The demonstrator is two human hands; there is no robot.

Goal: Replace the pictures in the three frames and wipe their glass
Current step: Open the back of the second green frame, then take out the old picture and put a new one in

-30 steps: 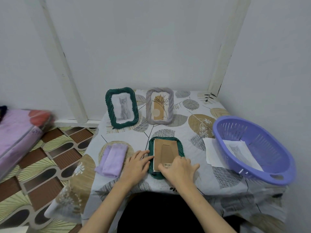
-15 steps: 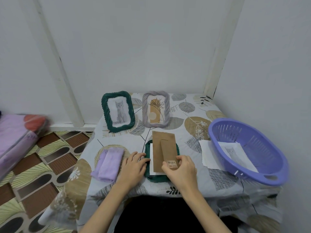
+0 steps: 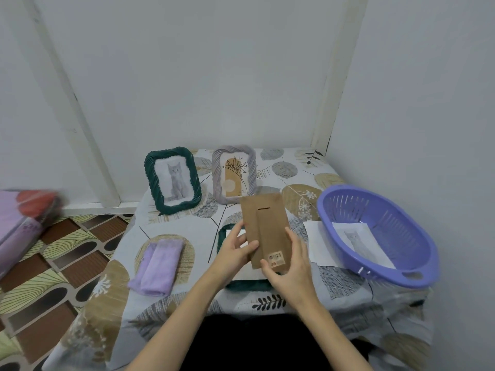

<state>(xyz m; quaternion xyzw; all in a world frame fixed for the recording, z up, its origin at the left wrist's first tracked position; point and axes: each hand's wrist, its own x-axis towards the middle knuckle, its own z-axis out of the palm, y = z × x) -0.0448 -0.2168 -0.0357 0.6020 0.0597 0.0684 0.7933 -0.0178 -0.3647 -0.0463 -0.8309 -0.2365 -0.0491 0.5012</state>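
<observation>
- Step in hand, as I judge it: opening the third frame. Both hands hold the brown backing board (image 3: 266,231) lifted clear of the green frame (image 3: 247,285) that lies face down on the desk (image 3: 340,279).
- The left hand (image 3: 235,247) has a closed grip on the board's left edge, thumb across its face, fingers behind.
- The right hand (image 3: 290,259) grips the lower right corner, thumb beside the barcode sticker (image 3: 275,256), fingers curled along the right edge.
- Directly under the two grips, the frame shows a white sheet (image 3: 235,232) inside it, probably the old picture's back.
- Beyond the grips stand the green cat frame (image 3: 173,180) and the grey frame (image 3: 234,174), upright.
- Right of the right grip sits the purple basket (image 3: 380,231) with a cat print (image 3: 359,241) inside; a blank sheet (image 3: 317,242) lies partly beneath it.
- Left of the left grip lies the folded purple cloth (image 3: 158,267).
- Next move, likely: set the board aside, then lift out the white sheet without shifting the glass.
</observation>
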